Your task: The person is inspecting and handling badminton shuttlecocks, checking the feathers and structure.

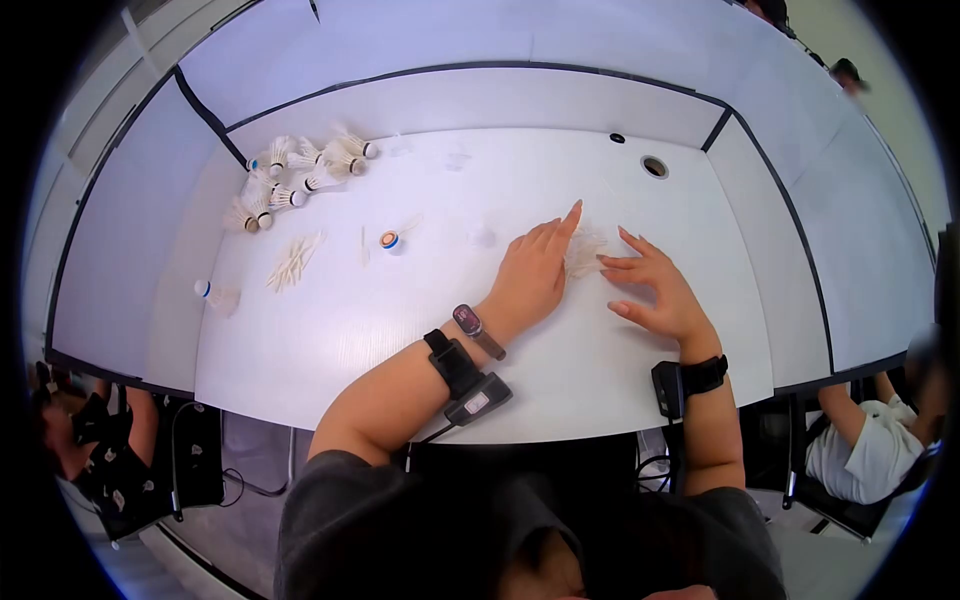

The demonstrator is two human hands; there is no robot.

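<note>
My left hand [535,270] lies on its edge on the white table, fingers stretched out, against a small loose heap of pale feathers [584,254]. On the heap's other side is my right hand [652,287], its fingers spread and the fingertips close to the feathers. Whether they touch is hard to tell. A shuttlecock cork [390,241] with a blue band stands left of my hands. Further left lies a bundle of white feather sticks [294,262]. A pile of shuttlecocks [300,175] fills the back left corner.
A single shuttlecock [216,294] lies near the left edge of the table [480,390]. Low partitions [480,95] surround the back and sides. A round cable hole [655,167] and a small black ring [617,138] are at the back right. People sit beyond both sides.
</note>
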